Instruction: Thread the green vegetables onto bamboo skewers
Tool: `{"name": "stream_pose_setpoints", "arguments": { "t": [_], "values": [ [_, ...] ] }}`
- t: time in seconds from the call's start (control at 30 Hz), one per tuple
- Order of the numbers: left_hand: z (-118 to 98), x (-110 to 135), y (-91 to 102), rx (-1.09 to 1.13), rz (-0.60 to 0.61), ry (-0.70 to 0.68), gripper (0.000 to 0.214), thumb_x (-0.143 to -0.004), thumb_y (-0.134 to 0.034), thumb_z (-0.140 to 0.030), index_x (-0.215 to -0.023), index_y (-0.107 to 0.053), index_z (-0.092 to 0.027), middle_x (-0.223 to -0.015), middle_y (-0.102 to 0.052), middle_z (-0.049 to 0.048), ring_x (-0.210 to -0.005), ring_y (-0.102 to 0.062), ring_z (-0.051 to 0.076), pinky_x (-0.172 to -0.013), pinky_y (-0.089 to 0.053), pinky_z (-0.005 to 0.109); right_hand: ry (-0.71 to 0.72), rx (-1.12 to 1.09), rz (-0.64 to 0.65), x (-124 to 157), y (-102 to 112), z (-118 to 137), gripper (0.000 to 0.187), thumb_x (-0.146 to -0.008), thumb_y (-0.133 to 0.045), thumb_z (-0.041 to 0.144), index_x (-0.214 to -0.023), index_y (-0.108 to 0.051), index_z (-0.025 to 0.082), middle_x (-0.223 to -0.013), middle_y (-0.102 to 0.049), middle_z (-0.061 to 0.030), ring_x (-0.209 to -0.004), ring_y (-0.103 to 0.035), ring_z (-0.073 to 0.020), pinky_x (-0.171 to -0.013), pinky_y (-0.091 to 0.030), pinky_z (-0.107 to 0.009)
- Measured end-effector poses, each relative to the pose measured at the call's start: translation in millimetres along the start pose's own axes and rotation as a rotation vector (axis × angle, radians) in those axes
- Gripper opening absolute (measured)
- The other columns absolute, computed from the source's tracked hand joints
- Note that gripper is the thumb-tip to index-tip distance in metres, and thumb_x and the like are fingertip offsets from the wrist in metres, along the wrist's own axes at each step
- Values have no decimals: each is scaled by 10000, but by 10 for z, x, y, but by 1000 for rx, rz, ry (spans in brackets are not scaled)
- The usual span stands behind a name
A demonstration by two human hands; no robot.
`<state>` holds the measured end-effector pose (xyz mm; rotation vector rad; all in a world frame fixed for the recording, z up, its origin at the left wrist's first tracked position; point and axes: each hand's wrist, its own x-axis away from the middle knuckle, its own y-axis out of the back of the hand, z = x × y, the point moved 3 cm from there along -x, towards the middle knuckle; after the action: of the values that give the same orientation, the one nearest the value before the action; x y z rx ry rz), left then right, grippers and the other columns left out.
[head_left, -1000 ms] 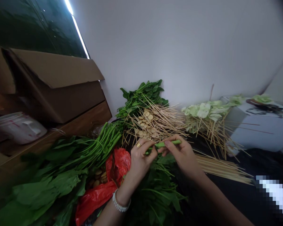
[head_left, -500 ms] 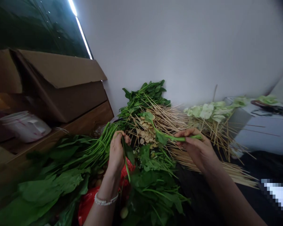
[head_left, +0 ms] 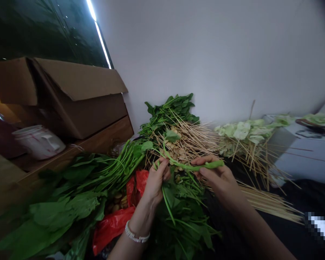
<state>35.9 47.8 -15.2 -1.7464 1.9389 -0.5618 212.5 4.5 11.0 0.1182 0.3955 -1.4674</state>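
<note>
My right hand (head_left: 219,180) is closed on the thick end of a leafy green stem (head_left: 212,165), held almost level. Around the stem's thinner left part, my left hand (head_left: 155,182) pinches with thumb and fingertips. It also holds another thin green stem (head_left: 168,206) that hangs below the fist with its leaf. Under both hands lies a heap of loose leafy greens (head_left: 189,227). Just beyond them are skewered pale round slices (head_left: 176,144), partly hidden by the greens and my left hand.
Long-stemmed greens (head_left: 108,171) spread on the left beside a red plastic bag (head_left: 112,225). Bare skewers (head_left: 271,204) and skewered cabbage leaves (head_left: 242,130) lie to the right. A cardboard box (head_left: 94,112) and a whitish plastic jug (head_left: 39,142) stand at the left.
My left hand has moved right and up to the stem in my right hand and now pinches its thin part. The right hand has hardly moved; the view has shifted slightly.
</note>
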Motion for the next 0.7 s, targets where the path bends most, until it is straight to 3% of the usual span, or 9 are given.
{"name": "stream_pose_setpoints", "arguments": {
  "t": [0.1,0.27,0.33,0.43,0.5,0.6,0.7],
  "values": [
    [37,7,-18,23,-1,18,362,-709,-773,-362,-757,-456,-193,-494,-275,-132,-384,-213,23,-397,-173,148,-44,124,-10,-5,-87,-65,215,-824,-660,391,-975,-637,238,-971,-677,-33,-700,-624,-140,-649,-527,-272],
    [53,13,8,-49,-37,-18,347,-700,-779,-385,-785,-509,-183,-482,-298,-133,-384,-235,26,-401,-184,152,-107,99,-15,-19,-109,-130,286,-764,-715,400,-961,-637,208,-928,-708,-48,-723,-683,-163,-636,-557,-281],
    [39,25,35,-167,-57,-57,322,-718,-756,-421,-779,-561,-171,-474,-338,-120,-388,-259,34,-405,-196,164,-109,117,-18,-29,-89,-132,259,-749,-731,385,-915,-657,200,-851,-722,-44,-718,-690,-168,-654,-567,-287],
    [-16,81,65,-510,-39,-174,271,-748,-724,-416,-793,-676,-154,-568,-553,-42,-477,-444,77,-468,-325,194,-88,133,-68,-48,-49,-117,239,-756,-725,403,-860,-670,195,-753,-729,-45,-677,-690,-174,-651,-580,-304],
    [-80,150,72,-765,-11,-310,195,-772,-710,-357,-807,-724,-165,-671,-642,1,-583,-539,120,-550,-402,225,-64,136,-103,-61,-25,-103,253,-758,-723,424,-854,-670,196,-738,-735,-47,-651,-687,-176,-633,-584,-309],
    [-247,278,67,-1038,-70,-674,110,-824,-667,-258,-885,-745,-210,-738,-641,16,-671,-577,143,-630,-449,249,-55,146,-123,-75,-5,-83,275,-752,-726,448,-845,-663,197,-734,-744,-50,-616,-678,-171,-609,-579,-304],
    [-402,334,36,-1239,-124,-983,230,-858,-624,-197,-1057,-717,-267,-921,-615,45,-779,-592,150,-701,-479,262,-77,153,-126,-79,-3,-60,285,-741,-733,460,-825,-653,200,-718,-746,-51,-581,-669,-170,-583,-572,-303]
  ]
}}
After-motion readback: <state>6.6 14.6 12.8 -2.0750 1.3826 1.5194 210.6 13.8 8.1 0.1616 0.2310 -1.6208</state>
